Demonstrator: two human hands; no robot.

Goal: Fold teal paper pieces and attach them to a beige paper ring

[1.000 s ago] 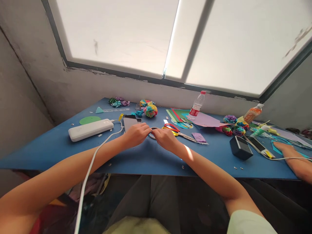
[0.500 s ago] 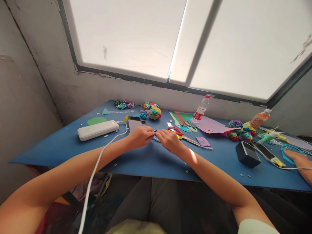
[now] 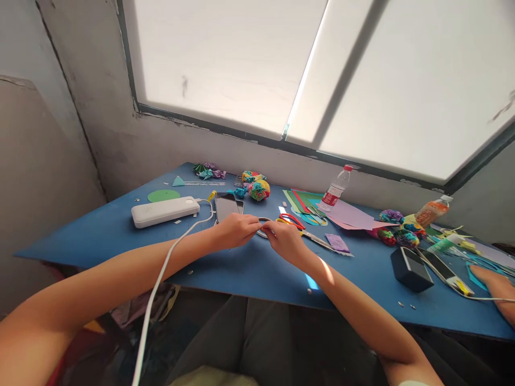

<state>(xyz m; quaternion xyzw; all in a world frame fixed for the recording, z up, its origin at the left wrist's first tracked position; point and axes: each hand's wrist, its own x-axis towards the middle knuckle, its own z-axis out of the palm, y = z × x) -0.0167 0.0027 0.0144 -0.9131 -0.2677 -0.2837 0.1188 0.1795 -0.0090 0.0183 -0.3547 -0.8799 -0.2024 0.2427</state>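
Observation:
My left hand (image 3: 240, 229) and my right hand (image 3: 287, 239) meet fingertip to fingertip above the table, both with fingers closed in a pinch. Whatever lies between the fingertips is too small or hidden to make out. Just behind them shows part of a pale ring-shaped thing (image 3: 264, 219), mostly covered by my fingers. To the right of my right hand lie scissors with red and yellow handles (image 3: 296, 221) and a small purple packet (image 3: 337, 243). Beyond my left hand rests a dark phone (image 3: 227, 206).
On the blue table (image 3: 249, 273) are a white power bank (image 3: 164, 211) with a cable, crumpled paper balls (image 3: 258, 189), coloured paper sheets (image 3: 345, 213), a red-capped bottle (image 3: 336, 188) and a black box (image 3: 411, 269). Another person's hand (image 3: 485, 279) rests at the far right.
The camera view has shifted and tilted slightly. My fingertips have come a little apart, baring more of the ring behind them; both hands remain pinched close together.

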